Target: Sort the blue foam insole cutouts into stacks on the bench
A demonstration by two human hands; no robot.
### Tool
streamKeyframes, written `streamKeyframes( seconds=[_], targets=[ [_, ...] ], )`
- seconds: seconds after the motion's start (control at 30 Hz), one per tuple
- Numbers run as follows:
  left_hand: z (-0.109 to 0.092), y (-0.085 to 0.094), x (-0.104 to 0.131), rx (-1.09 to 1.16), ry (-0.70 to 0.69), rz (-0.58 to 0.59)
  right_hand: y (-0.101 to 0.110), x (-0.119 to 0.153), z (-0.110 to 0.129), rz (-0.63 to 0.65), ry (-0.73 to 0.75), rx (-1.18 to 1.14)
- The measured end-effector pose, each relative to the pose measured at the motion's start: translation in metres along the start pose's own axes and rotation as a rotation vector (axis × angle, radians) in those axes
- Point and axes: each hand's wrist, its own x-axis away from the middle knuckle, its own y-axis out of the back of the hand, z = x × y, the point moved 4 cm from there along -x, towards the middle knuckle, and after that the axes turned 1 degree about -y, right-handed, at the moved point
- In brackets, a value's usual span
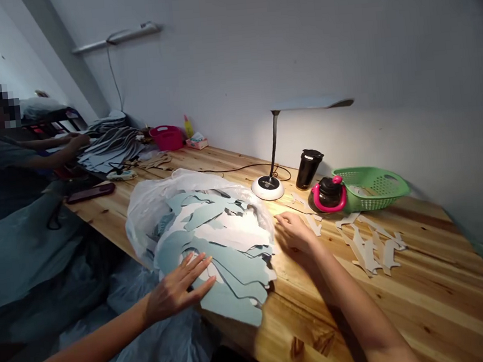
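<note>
A heap of flat cut-out pieces (234,288), pale blue-grey on one side and white in places, lies partly inside a clear plastic bag (142,206) on the wooden table. My left hand (177,288) rests on the near left of the heap, fingers stretched out and palm down. On the heap's right side, my right hand (294,232) is closed beside the bag's edge. Its fingertips are curled, and whether they pinch anything is hidden from me.
A desk lamp (267,187) lights the heap. Behind my right hand stand a black tumbler (309,169), a dark jug with pink handle (329,196) and a green basket (378,191). White scraps (363,249) lie right. At left, a person (3,162) handles stacked sheets (111,144).
</note>
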Motion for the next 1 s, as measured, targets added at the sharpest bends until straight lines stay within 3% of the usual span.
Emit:
streamKeyframes(
  seconds=[0.1, 0.17, 0.2, 0.3, 0.43, 0.53, 0.6, 0.77, 0.83, 0.9, 1.0],
  targets=[
    [-0.027, -0.003, -0.008, 0.028, -0.046, 0.004, -0.010, 0.014, 0.048, 0.149, 0.132, -0.088],
    [-0.037, -0.009, -0.012, 0.054, -0.138, 0.003, -0.023, 0.039, 0.076, 0.290, 0.224, -0.090],
    [-0.037, -0.013, -0.014, 0.076, -0.186, -0.002, -0.028, 0.054, 0.085, 0.300, 0.218, -0.058],
    [-0.019, -0.032, -0.022, 0.214, -0.284, 0.036, -0.039, 0.099, 0.092, 0.160, 0.060, 0.026],
    [0.012, -0.063, -0.043, 0.379, -0.295, 0.211, -0.049, 0.145, 0.083, -0.079, -0.153, 0.070],
    [0.024, -0.074, -0.061, 0.335, -0.138, 0.248, -0.049, 0.159, 0.080, -0.211, -0.232, 0.076],
    [0.026, -0.072, -0.069, 0.275, -0.004, 0.257, -0.045, 0.161, 0.082, -0.272, -0.250, 0.073],
    [0.016, -0.042, -0.068, 0.316, 0.185, 0.311, -0.027, 0.158, 0.094, -0.351, -0.279, 0.054],
    [0.008, -0.031, -0.064, 0.441, 0.305, 0.243, -0.026, 0.153, 0.103, -0.299, -0.254, -0.009],
    [0.002, -0.029, -0.059, 0.525, 0.609, 0.090, -0.032, 0.147, 0.113, -0.207, -0.222, -0.072],
    [-0.013, -0.046, -0.049, 0.576, 1.127, -0.043, -0.044, 0.135, 0.128, -0.134, -0.237, -0.029]
  ],
)
